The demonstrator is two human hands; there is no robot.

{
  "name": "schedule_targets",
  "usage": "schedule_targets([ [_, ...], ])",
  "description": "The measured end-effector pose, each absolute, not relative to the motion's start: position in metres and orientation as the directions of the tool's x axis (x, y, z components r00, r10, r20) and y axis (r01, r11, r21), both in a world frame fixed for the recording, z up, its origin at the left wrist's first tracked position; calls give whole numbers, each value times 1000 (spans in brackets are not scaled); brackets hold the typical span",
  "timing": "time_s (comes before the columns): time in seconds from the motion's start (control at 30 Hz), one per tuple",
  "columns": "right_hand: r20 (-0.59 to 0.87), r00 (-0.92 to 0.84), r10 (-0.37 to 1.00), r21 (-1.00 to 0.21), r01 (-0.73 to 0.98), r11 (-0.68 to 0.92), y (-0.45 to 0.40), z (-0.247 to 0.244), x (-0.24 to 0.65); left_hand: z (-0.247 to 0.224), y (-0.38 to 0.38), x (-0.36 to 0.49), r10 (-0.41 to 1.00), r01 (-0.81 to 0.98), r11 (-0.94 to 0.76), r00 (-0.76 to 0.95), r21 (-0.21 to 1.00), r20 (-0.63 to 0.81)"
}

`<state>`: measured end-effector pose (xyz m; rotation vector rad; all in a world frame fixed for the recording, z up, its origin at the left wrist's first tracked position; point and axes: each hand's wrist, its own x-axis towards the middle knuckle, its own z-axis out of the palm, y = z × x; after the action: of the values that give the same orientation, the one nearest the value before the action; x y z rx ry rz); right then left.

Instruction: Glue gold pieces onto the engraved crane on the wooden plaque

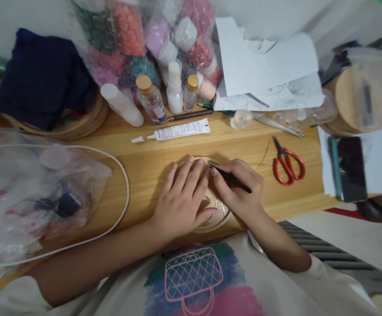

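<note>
My left hand (180,199) lies flat with fingers spread over a round, pale wooden piece (207,226) at the table's front edge. Gold lines and a whitish striped patch show on its surface, but much of it is hidden under both hands. Pinched in my right hand (243,186) are slim black tweezers (232,179), slanting down to the left. Their tip meets a small gold, wiry detail (206,166) near the piece's far rim, close to my left fingertips. To the right lie red-handled scissors (287,162).
Behind my hands lie a white glue tube (180,130) and several small bottles (151,98). Bags of coloured material (128,30), papers (266,66) and a dark folded cloth (42,74) stand farther back. A white cable (126,184) loops at left; a phone (351,169) lies right.
</note>
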<state>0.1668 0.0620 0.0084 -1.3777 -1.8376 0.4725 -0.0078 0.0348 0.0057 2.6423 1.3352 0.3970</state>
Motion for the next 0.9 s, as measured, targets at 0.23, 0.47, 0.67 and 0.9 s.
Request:
schedule_targets([
  [0.23,385,-172,907,-652,645,399,61,7,167,6,35,-7,806,764,-591,567,257,167],
  [0.47,378,-186,907,-655,639,404,61,7,168,6,35,-8,807,764,-589,572,264,148],
  [0.67,370,-177,912,-678,620,395,63,7,168,6,35,-8,805,761,-592,574,266,150],
  [0.9,367,-187,911,-679,616,400,63,7,169,6,35,-9,803,765,-596,578,244,148],
])
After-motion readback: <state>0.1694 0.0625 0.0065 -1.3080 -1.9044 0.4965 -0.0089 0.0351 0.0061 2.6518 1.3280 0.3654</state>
